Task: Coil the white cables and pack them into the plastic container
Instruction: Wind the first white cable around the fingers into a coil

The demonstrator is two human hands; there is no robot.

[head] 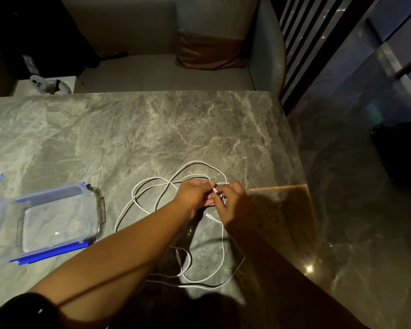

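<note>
1. The left hand [195, 193] and the right hand [231, 201] meet over the right part of the grey marble worktop [128, 129], almost touching each other.
2. Both hands have their fingers curled. Between them they pinch a short white plug [215, 191] at one end of the white cables [196, 162]. The right hand's thumb and forefinger close on it from the right, and the left hand's fingertips hold it from the left.
3. The white cables lie uncoiled on the worktop in loose, overlapping loops. These spread from just beyond the hands back toward the person, passing under both forearms.
4. A second plug [209, 216] lies free on the worktop just below the hands, between the two wrists.
5. The clear plastic container [99, 205], with blue clips along its edge, sits on the worktop to the left, well apart from the hands. None of the cable is in it. Whether its lid is on cannot be told.
6. Beyond the far edge of the worktop there is a pale upholstered seat [152, 74] with a brown cushion [209, 52] leaning at its back.
7. A small white object with dark spots [43, 84] sits past the far left corner; what it is cannot be made out.
</note>
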